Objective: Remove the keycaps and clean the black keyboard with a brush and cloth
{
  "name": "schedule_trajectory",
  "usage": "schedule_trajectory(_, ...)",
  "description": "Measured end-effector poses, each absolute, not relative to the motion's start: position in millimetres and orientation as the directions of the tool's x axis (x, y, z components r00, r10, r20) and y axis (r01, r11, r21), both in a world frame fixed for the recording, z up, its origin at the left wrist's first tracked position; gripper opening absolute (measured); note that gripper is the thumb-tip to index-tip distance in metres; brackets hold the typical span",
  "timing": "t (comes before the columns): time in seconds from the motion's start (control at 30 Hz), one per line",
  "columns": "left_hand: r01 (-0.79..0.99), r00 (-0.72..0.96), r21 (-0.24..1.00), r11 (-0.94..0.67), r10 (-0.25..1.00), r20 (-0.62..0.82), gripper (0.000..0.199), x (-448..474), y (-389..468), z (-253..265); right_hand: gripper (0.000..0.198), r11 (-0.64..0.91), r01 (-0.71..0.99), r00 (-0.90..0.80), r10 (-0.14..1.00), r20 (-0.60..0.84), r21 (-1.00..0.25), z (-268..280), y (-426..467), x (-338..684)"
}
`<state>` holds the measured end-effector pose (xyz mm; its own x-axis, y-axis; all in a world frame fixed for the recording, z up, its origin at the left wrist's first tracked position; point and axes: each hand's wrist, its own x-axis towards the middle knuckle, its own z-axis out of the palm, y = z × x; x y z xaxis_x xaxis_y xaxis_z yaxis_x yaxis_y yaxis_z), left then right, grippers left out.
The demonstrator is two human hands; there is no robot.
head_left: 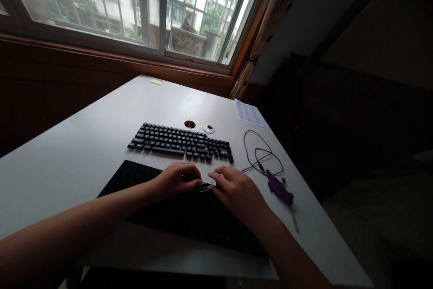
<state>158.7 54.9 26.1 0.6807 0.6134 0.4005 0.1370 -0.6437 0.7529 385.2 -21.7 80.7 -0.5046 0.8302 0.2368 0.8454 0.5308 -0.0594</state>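
Over a dark keyboard base (189, 223), my left hand (177, 176) and my right hand (235, 187) come close together, each with its fingers pinched. Between the fingertips run thin pale wires (207, 183), perhaps part of a wire puller; their full shape is hidden by the fingers. Both hands appear to grip them. Just beyond, black keycaps (169, 138) lie on the desk in rows in a keyboard layout, with small gaps at the right. Shadow hides most detail on the base.
To the right on the white desk (111, 122) lie a coiled black cable (248, 151) and a purple-handled tool (280, 189) with a thin shaft. Behind the keycaps are a round cable hole (190, 124) and its white cover (209, 129). A printed sheet (250, 113) rests by the right edge.
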Motion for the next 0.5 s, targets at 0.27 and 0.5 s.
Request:
schedule_trajectory(0.27,0.162,0.637,0.77,-0.617,0.661,0.396,0.013,156.5,56.3,27.7,0.025,0.378,0.829,-0.311,0.924,0.222,-0.412,98.8,-35.7,418.5)
schedule_trajectory(0.5,0.075,0.701,0.76,-0.645,0.576,0.42,0.016,156.4,49.9,31.2,0.022,0.101,0.362,-0.132,0.99,0.056,-0.927,85.8,-60.6,420.0)
